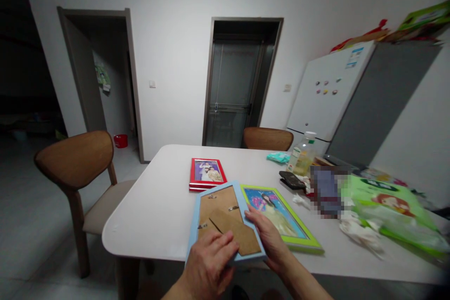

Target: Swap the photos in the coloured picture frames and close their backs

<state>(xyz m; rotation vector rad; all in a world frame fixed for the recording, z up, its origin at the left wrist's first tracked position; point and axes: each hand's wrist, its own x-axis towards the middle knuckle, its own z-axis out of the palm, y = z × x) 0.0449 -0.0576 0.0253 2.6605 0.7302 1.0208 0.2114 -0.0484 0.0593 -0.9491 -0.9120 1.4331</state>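
Note:
A light blue picture frame [239, 197] is tilted up over the table's front edge, its brown backing board facing me. Metal clips and a brown stand flap show on the back. My right hand [267, 236] grips the frame's right edge, thumb on top. Curled over the lower left of the backing is my left hand [213, 258], its fingers closed at the flap; its thumb is hidden. Just right of the blue frame, a green picture frame [298, 225] lies face up with a picture of a person in a pale dress. Beyond it sits a red picture frame [208, 172], apparently stacked on another red one.
On the white table [151, 220], the right side carries a bottle [301, 157], a black wallet-like item [292, 180], crumpled tissues [362, 234], a green tissue pack [397, 211] and a blurred-out object. Wooden chairs stand left [79, 159] and behind [269, 138]. A fridge [326, 89] is far right.

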